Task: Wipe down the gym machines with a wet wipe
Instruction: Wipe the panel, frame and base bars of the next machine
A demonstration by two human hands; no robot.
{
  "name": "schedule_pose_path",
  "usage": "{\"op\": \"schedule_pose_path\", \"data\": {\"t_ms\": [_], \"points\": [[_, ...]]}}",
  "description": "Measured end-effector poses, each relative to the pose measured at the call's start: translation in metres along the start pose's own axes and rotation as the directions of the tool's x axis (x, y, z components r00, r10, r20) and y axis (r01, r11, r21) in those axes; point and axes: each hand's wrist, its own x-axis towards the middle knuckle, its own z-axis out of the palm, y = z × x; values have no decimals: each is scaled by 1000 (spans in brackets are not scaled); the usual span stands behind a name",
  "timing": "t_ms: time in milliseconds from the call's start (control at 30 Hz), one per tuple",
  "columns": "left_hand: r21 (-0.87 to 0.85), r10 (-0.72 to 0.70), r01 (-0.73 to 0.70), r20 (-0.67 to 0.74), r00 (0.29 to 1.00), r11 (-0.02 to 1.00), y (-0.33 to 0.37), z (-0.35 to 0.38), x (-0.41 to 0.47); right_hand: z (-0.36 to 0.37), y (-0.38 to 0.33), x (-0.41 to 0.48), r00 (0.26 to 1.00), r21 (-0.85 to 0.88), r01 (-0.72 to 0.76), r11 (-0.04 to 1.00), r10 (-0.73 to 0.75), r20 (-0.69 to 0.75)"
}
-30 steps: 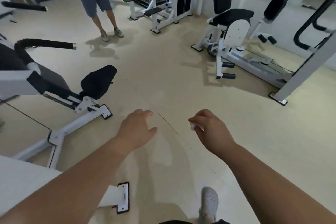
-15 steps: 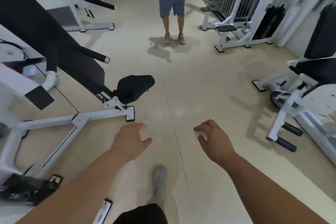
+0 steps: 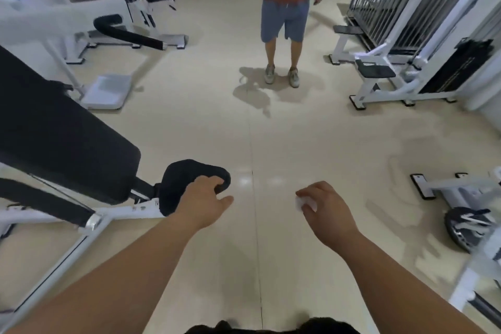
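A white-framed gym machine with a long black back pad (image 3: 54, 138) and a small black seat pad (image 3: 189, 179) stands at my left. My left hand (image 3: 203, 203) hangs in front of the seat pad's near right edge, fingers loosely curled and holding nothing; whether it touches the pad I cannot tell. My right hand (image 3: 328, 211) is held out over the bare floor, its fingers curled round a small crumpled white wet wipe (image 3: 305, 203) that shows only at the fingertips.
A person in a red shirt and blue shorts (image 3: 284, 16) stands ahead on the beige floor. White machines flank the room: a bench machine (image 3: 113, 22) at far left, a weight-stack machine (image 3: 406, 57) at far right, and another machine's base and weight plate (image 3: 466, 228) at near right.
The view has swung left and moved forward. The black seat pad is now right at my left hand. The person ahead looks closer. My right hand keeps holding the wipe.
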Motion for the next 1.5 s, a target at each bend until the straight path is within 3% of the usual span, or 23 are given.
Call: {"op": "schedule_pose_path", "data": {"t_ms": [300, 600, 767, 1000, 1167, 1333, 1500], "points": [[-127, -247, 229, -152, 957, 965, 80, -26, 184, -66, 40, 295, 946, -8, 296, 955, -292, 139], [-303, -443, 360, -275, 853, 882, 127, -89, 317, -90, -14, 528, 801, 50, 532, 845, -522, 293], [-372, -499, 378, -316, 807, 848, 97, -139, 427, -57, -76, 660, 737, 93, 592, 801, -584, 340], [-409, -546, 415, -286, 788, 813, 60, -245, 580, -20, -177, 829, 725, 106, 579, 809, -569, 388], [-441, -570, 412, -324, 755, 797, 41, -315, 663, 2, -251, 930, 642, 151, 624, 767, -613, 461], [-470, -643, 462, -369, 672, 752, 2, -378, 759, 47, -323, 1049, 567, 231, 665, 710, -682, 462], [-571, -766, 521, -374, 523, 634, -40, -438, 848, 110, -402, 1177, 451, 313, 694, 649, -730, 514]]}}
